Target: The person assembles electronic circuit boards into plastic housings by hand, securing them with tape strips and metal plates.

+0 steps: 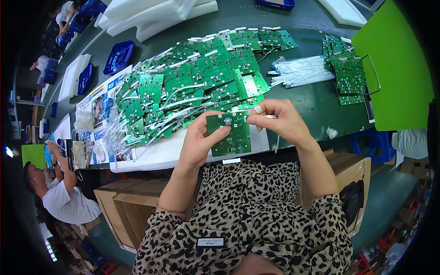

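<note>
Your left hand (pixel 198 137) grips the board (pixel 230 134) by its left edge; your right hand (pixel 279 120) pinches a white ribbon cable (pixel 270 116) at its top right corner. Risk: a skewed push could crease the cable. Board pile (pixel 197 87) lies beyond both hands.

- There is a single view, taken from a camera worn on the person's head and looking steeply down over the chest and lap.
- It faces forward across the green tabletop (pixel 316 103), whose far edge curves along the top of the picture.
- The wide fisheye lens bends straight edges toward the rim, and a dark border closes in the corners.
- The camera sits close: the left hand (pixel 199 137) and right hand (pixel 279 121) fill the middle of the picture, with the forearms coming up from the lower edge.
- At the left rim the view takes in another person (pixel 62 192) seated at a neighbouring place.
</note>
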Available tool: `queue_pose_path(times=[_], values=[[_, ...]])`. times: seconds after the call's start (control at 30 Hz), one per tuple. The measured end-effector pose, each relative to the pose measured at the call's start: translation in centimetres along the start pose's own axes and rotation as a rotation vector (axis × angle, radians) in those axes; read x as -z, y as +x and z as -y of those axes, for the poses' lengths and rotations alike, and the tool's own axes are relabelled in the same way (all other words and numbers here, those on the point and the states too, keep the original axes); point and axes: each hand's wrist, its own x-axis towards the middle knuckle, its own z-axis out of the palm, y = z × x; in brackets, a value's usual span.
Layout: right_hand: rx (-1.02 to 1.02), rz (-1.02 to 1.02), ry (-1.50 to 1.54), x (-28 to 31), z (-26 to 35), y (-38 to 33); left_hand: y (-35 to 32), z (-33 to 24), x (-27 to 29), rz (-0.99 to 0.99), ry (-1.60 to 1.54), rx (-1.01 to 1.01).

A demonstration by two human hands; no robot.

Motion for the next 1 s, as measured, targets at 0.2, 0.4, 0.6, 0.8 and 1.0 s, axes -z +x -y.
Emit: queue_pose_path(times=[0.2, 0.4, 0.6, 0.8, 1.0], values=[[-0.104, 0.024, -0.012, -0.4, -0.3, 0.1, -0.1, -0.1, -0.1, 0.008, -0.017, 0.031], [-0.122, 0.140, 0.261, -0.2, -1.6, 0.3, 0.1, -0.8, 0.3, 0.075, -0.127, 0.103], [0.271, -0.039, -0.138, -0.3, -0.3, 0.6, 0.3, -1.3, 1.6, 0.047, -0.190, 0.130], [0.832, 0.003, -0.782, -2.7, 1.5, 0.4, 0.7, -1.5, 3.6, 0.142, -0.294, 0.256], [0.773, -0.237, -0.529, -2.2, 0.5, 1.3, 2.1, -7.1, 8.4, 0.312, 0.354, 0.397]])
